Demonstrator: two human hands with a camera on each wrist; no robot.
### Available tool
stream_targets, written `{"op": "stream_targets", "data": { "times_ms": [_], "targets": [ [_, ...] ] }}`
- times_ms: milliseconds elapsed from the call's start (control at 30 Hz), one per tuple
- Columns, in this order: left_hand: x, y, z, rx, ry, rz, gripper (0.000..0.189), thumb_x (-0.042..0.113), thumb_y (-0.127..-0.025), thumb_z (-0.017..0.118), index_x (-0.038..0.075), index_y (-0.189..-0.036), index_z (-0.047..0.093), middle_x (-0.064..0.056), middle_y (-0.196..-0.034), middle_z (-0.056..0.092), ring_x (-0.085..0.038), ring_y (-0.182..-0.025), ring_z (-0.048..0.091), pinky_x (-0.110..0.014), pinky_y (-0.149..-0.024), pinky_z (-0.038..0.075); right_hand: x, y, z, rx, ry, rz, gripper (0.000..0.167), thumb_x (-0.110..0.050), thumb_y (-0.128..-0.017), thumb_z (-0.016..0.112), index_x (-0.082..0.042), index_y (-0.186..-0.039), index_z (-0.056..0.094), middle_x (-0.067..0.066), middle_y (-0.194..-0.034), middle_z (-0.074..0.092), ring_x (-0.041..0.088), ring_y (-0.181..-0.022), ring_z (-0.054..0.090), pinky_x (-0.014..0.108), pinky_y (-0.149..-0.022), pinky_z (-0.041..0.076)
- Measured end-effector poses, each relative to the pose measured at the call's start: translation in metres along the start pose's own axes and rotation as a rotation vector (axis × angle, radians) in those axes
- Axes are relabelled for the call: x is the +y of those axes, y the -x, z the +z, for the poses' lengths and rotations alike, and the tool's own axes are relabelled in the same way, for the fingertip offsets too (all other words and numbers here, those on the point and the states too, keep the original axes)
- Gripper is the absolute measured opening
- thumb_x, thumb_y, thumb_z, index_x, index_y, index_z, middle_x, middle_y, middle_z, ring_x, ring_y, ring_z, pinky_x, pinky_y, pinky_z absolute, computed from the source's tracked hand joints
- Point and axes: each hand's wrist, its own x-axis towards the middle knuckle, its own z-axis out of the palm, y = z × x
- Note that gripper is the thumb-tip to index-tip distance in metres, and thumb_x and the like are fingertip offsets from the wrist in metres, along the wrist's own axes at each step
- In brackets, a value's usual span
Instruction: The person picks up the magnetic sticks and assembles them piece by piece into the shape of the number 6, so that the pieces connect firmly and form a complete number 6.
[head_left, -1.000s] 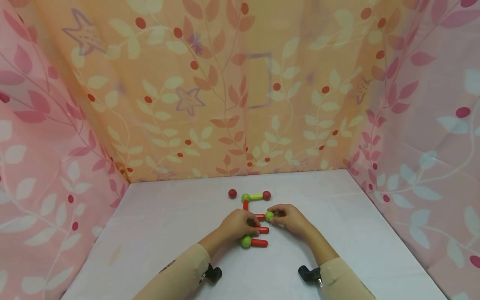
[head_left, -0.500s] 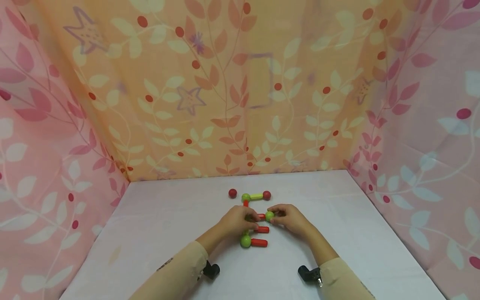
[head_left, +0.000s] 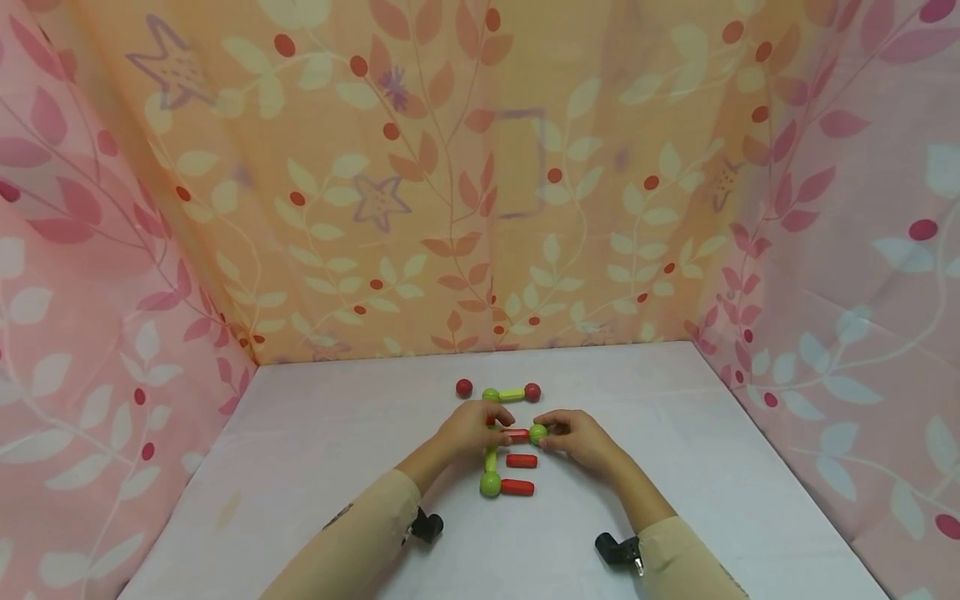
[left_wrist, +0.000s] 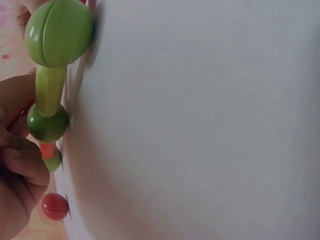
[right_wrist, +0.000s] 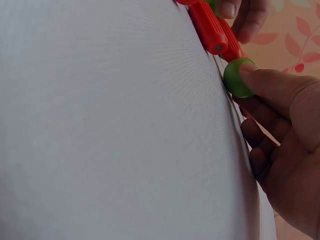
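Observation:
Magnetic-looking balls and rods form a figure on the white table. My right hand (head_left: 581, 437) pinches a green ball (head_left: 538, 433) between thumb and fingers, at the right end of a red rod (head_left: 516, 435). At that rod's other end, my left hand (head_left: 468, 429) has its thumb and fingers curled around a darker green ball (left_wrist: 47, 122), mostly covered in the head view. A yellow-green rod (head_left: 491, 460) joins this ball to a nearer green ball (head_left: 491, 484), which carries another red rod (head_left: 517, 487). Between these two red rods lies a loose red rod (head_left: 521, 461).
Farther back, a green ball (head_left: 491, 395), a yellow-green rod (head_left: 512, 394) and a red ball (head_left: 532, 392) stand in a row. A separate red ball (head_left: 464, 388) lies to their left. Patterned cloth (head_left: 480, 208) encloses the table (head_left: 322, 450) behind and at the sides.
My left hand has shifted slightly away from me, off the loose red rod, uncovering it and the yellow-green rod. My right hand stays on its green ball.

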Motion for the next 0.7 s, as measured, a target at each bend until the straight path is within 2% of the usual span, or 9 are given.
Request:
{"op": "stream_targets", "data": {
  "times_ms": [233, 467, 700],
  "targets": [
    [-0.007, -0.003, 0.004, -0.012, -0.003, -0.016, 0.023, 0.035, -0.070, 0.078, 0.036, -0.090, 0.067, 0.015, -0.089, 0.061, -0.011, -0.088, 0.050, -0.030, -0.077, 0.043, -0.001, 0.001, 0.000, -0.012, -0.004, 0.000, 0.036, -0.032, -0.075, 0.074, -0.028, -0.109, 0.065, -0.008, -0.096, 0.061, 0.017, -0.090, 0.051, 0.033, -0.077, 0.042],
    [-0.010, -0.005, 0.009, 0.005, 0.035, -0.006, 0.021, 0.033, -0.070, 0.078, 0.034, -0.088, 0.067, 0.014, -0.086, 0.060, -0.012, -0.085, 0.050, -0.029, -0.071, 0.043, -0.001, 0.003, -0.002, -0.006, 0.004, -0.003, 0.036, -0.031, -0.076, 0.074, -0.027, -0.110, 0.064, -0.009, -0.096, 0.061, 0.016, -0.090, 0.052, 0.032, -0.078, 0.043],
    [-0.009, -0.006, 0.012, 0.018, 0.021, 0.009, 0.019, 0.033, -0.070, 0.078, 0.035, -0.086, 0.067, 0.016, -0.085, 0.060, -0.012, -0.084, 0.050, -0.028, -0.069, 0.043, -0.005, 0.006, -0.004, 0.002, 0.019, 0.005, 0.037, -0.030, -0.076, 0.074, -0.026, -0.111, 0.064, -0.009, -0.096, 0.060, 0.016, -0.090, 0.052, 0.033, -0.077, 0.043]
  ]
}}
